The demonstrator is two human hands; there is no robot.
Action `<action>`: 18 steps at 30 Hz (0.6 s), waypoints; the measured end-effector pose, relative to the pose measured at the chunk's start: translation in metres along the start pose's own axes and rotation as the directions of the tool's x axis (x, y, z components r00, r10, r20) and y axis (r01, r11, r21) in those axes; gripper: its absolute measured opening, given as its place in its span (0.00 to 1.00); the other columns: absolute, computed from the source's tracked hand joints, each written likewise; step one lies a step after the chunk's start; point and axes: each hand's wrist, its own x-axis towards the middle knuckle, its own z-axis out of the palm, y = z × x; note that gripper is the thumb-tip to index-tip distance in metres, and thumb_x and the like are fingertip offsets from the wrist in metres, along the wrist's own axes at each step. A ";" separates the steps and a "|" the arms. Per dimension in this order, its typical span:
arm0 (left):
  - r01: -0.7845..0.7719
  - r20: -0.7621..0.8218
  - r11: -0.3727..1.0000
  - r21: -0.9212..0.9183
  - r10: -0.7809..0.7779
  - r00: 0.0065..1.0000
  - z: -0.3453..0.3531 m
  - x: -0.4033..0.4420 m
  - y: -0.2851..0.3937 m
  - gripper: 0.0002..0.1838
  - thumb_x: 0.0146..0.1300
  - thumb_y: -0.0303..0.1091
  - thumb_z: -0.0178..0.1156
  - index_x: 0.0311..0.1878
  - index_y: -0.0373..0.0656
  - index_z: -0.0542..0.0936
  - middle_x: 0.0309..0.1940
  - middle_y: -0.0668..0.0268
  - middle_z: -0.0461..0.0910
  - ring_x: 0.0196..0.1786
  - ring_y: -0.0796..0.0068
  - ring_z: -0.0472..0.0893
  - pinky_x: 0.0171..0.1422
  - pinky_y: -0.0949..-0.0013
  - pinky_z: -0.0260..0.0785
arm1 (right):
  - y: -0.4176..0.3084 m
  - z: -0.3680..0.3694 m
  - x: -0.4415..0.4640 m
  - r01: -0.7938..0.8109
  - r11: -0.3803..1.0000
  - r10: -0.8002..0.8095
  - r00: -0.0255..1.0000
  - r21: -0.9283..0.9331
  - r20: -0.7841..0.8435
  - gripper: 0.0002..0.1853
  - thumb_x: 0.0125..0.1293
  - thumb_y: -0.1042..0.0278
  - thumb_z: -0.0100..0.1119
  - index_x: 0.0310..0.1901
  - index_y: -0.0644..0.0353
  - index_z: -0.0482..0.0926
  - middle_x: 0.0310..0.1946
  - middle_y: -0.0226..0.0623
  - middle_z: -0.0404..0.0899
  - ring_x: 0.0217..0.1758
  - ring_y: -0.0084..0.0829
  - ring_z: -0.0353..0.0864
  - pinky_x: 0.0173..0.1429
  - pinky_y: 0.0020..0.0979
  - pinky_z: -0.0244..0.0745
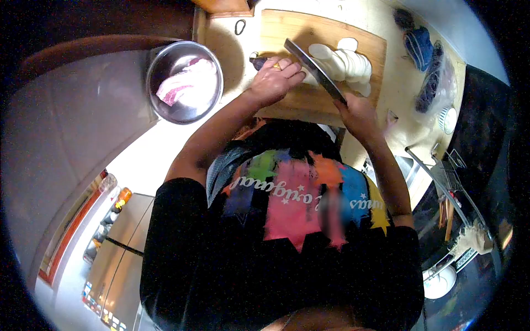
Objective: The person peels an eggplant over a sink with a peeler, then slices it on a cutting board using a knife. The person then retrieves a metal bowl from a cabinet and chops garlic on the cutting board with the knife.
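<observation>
My left hand (276, 81) presses down on a dark purple eggplant (258, 62), its fingers curled over it; its dark end sticks out to the left. My right hand (359, 113) grips a kitchen knife (316, 69) by the handle. The blade stands nearly edge-on to me, angled between the held eggplant and a fanned row of pale round slices (348, 63). Both the vegetable and the slices lie on a wooden cutting board (326, 25). My left fingers hide most of the eggplant, so I cannot tell whether the blade touches it.
Left of the board stands a steel bowl (151, 77) holding raw meat (175, 88). A black ring (240, 27) lies behind. To the right are a blue bundle (419, 48), dark long items in clear plastic (430, 80) and a small striped cup (448, 119). A wire rack (455, 160) stands farther right.
</observation>
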 end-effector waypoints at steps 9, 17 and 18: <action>-0.009 -0.161 1.000 -0.001 0.008 0.987 0.013 -0.001 0.006 0.20 0.54 0.30 0.54 0.51 0.56 0.79 0.51 0.73 0.75 0.55 0.68 0.74 0.61 0.53 0.63 | -0.022 0.013 0.022 -0.035 0.995 0.028 0.997 0.090 0.072 0.11 0.64 0.63 0.54 0.37 0.62 0.78 0.29 0.54 0.78 0.36 0.56 0.79 0.39 0.50 0.71; -0.025 -0.229 0.999 0.023 0.029 0.973 0.013 -0.002 0.005 0.17 0.54 0.31 0.54 0.48 0.51 0.80 0.50 0.71 0.77 0.52 0.70 0.77 0.59 0.58 0.65 | -0.002 0.026 0.030 0.061 0.990 -0.056 0.997 0.131 -0.047 0.12 0.65 0.61 0.53 0.37 0.63 0.78 0.29 0.55 0.79 0.37 0.56 0.79 0.39 0.50 0.71; -0.025 -0.228 0.999 0.023 0.030 0.973 0.012 -0.002 0.006 0.17 0.54 0.31 0.54 0.48 0.51 0.80 0.50 0.71 0.77 0.52 0.70 0.77 0.59 0.58 0.65 | -0.009 0.011 0.021 0.056 0.996 -0.054 0.998 0.071 -0.031 0.13 0.65 0.60 0.53 0.36 0.63 0.77 0.29 0.55 0.79 0.36 0.56 0.79 0.39 0.50 0.71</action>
